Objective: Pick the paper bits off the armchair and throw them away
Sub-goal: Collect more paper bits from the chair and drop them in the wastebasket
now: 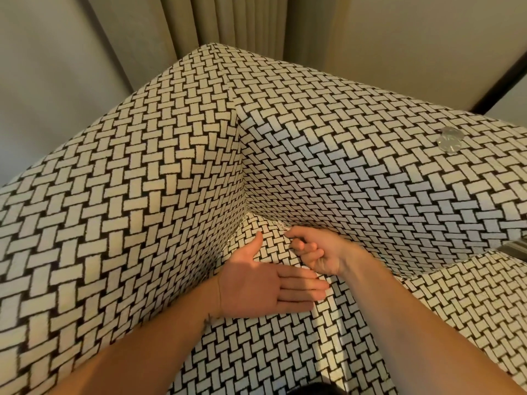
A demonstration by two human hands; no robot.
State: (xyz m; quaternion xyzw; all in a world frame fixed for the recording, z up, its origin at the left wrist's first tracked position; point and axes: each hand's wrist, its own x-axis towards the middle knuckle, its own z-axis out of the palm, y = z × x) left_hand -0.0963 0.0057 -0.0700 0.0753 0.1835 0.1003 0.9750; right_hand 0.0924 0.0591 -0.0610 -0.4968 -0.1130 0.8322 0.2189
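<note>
Beige curtains and plain walls are seen from the head view behind an armchair covered in a black-and-cream basket-weave fabric. The back inner corner of the chair is looked down into, where the backrest, the left side panel and the seat cushion meet. A crumpled piece of clear plastic is lying on top of the chair's right side, well apart from the hands.

The left hand is held released on the seat, palm turned up, fingers straight and together, thumb raised toward the corner. The right hand is clenched just beyond it, its fingers curled in and its forefinger and thumb brought together at the seam between seat and backrest. Small white paper bits are lodged in that seam, and one fleck appears to be pinched at the fingertips, though it is very small. A few more pale flecks can be made out along the seam to either side.

The picking step is judged to be in hand, with the throwing away not yet done. For the next move, the pinched bit would need to be drawn clear of the crevice without being torn, and probably dropped into the waiting left palm. No bin is shown, so one would have to be found.
</note>
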